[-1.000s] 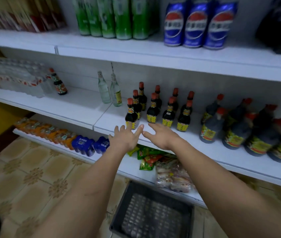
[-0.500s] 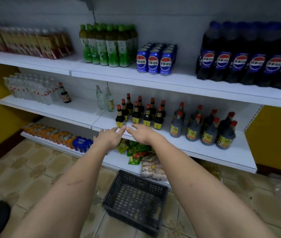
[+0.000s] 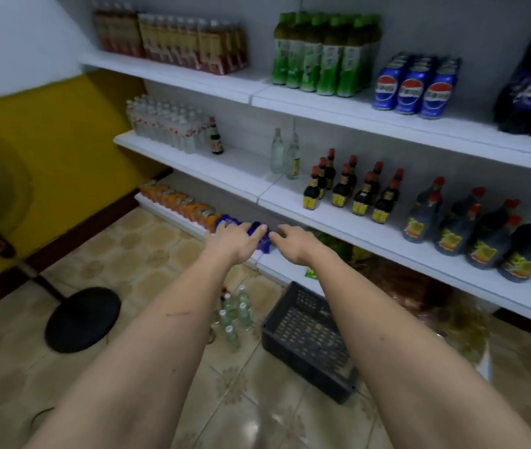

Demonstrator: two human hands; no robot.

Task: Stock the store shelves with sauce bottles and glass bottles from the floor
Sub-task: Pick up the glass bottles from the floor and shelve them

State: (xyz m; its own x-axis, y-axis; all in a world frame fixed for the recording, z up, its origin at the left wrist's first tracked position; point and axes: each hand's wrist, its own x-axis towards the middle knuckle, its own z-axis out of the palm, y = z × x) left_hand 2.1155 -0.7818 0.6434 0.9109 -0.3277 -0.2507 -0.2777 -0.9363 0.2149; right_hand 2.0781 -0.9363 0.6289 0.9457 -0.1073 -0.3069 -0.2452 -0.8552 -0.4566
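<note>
We are pulling back from the middle shelf (image 3: 290, 202), where the small sauce bottles (image 3: 351, 192) now stand in rows, and the view is swinging down-left. Both hands are empty, left hand (image 3: 236, 241) and right hand (image 3: 293, 243) with fingers loosely spread. We judge the glass bottles (image 3: 233, 315) on the floor beside the crate (image 3: 306, 341) come next.

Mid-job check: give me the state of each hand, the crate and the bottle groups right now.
left hand: open, empty
right hand: open, empty
black crate: on floor, looks empty
glass bottles on floor: upright, unshelved
two glass bottles on shelf: upright
small sauce bottles: upright, shelved
</note>
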